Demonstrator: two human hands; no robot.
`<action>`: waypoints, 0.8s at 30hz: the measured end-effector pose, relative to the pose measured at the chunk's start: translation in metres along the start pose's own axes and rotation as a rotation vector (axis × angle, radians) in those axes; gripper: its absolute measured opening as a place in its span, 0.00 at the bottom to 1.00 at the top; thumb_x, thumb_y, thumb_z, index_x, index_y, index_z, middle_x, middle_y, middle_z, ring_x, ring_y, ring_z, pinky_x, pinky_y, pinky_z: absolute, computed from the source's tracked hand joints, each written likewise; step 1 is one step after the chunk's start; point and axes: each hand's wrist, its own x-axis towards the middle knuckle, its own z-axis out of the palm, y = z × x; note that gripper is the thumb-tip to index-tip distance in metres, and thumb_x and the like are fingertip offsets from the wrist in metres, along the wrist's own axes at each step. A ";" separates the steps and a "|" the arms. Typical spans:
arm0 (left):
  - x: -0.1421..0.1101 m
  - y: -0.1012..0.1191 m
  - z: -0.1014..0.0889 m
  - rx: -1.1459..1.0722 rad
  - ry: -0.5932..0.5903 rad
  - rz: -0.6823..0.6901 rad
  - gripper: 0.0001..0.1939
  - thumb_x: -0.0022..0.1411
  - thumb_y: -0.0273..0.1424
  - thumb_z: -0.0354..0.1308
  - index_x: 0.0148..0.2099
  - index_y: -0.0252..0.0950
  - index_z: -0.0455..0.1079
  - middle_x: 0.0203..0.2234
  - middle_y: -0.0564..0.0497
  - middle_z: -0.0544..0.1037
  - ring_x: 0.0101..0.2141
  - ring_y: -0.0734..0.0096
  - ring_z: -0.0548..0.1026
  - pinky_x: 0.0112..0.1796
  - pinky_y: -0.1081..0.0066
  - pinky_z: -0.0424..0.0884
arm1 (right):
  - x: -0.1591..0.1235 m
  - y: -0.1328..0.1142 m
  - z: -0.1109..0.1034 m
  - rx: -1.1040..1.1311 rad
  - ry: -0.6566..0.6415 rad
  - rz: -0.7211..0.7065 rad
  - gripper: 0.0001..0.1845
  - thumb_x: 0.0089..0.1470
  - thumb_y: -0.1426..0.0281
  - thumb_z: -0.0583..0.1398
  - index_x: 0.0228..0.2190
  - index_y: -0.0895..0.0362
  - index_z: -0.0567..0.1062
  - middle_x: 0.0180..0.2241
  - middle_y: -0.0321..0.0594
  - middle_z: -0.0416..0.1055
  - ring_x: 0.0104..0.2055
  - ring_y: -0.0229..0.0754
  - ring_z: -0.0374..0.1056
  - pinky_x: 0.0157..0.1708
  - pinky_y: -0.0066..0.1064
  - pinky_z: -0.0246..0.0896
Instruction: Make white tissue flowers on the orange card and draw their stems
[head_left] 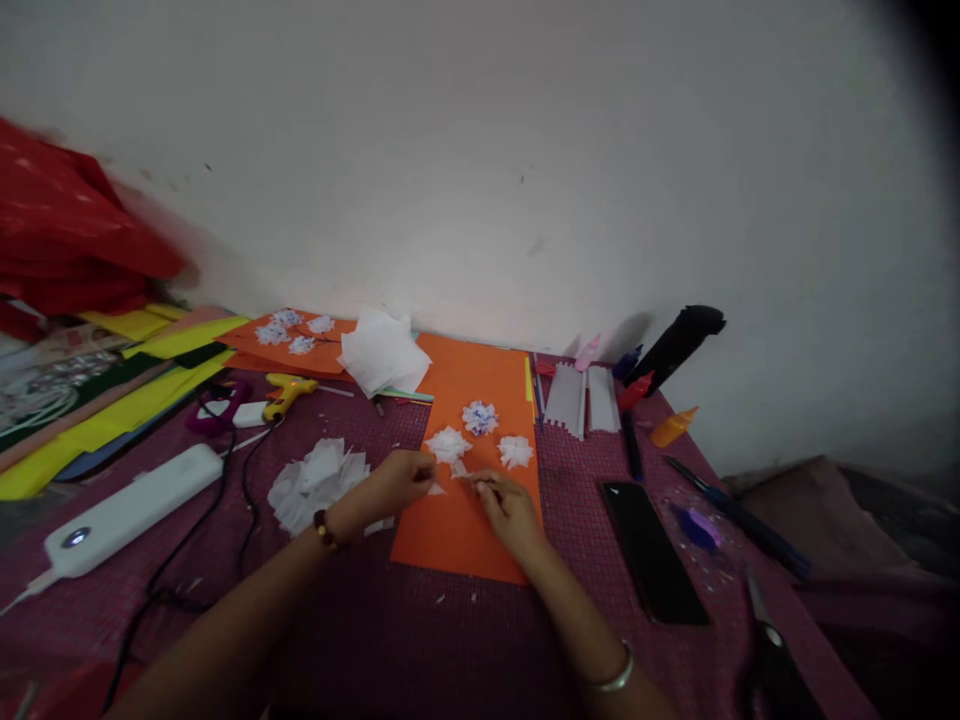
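My left hand [397,483] and my right hand [508,508] meet over an orange paper sheet [465,540] on the table. Both have their fingers pinched on a small white paper piece [454,470] between them. Just beyond the fingertips three small paper flowers lie on the sheet: a white one [448,443], one with blue marks [480,417] and another white one [515,451]. A pile of cut white paper bits [315,480] lies left of my left wrist.
A black phone [651,550], scissors [772,640], pens and glue bottles [672,427] lie to the right. A yellow glue gun [289,392], a white power strip [127,510] with cables, stacked white tissue [382,355] and coloured sheets [112,410] sit to the left.
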 end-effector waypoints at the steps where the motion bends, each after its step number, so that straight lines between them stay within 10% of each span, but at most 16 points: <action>1: 0.004 0.000 0.001 0.031 0.002 0.030 0.09 0.48 0.19 0.47 0.25 0.33 0.67 0.19 0.55 0.68 0.23 0.76 0.65 0.24 0.78 0.56 | 0.000 0.001 0.000 -0.009 0.018 0.000 0.14 0.58 0.69 0.50 0.36 0.55 0.75 0.36 0.40 0.74 0.40 0.41 0.70 0.41 0.31 0.62; 24: 0.044 -0.010 0.036 -0.015 0.070 0.135 0.11 0.52 0.19 0.49 0.35 0.33 0.70 0.29 0.50 0.73 0.31 0.70 0.69 0.34 0.73 0.63 | -0.004 -0.010 -0.015 0.001 0.259 0.097 0.15 0.60 0.67 0.49 0.27 0.55 0.72 0.28 0.39 0.69 0.29 0.40 0.66 0.29 0.29 0.59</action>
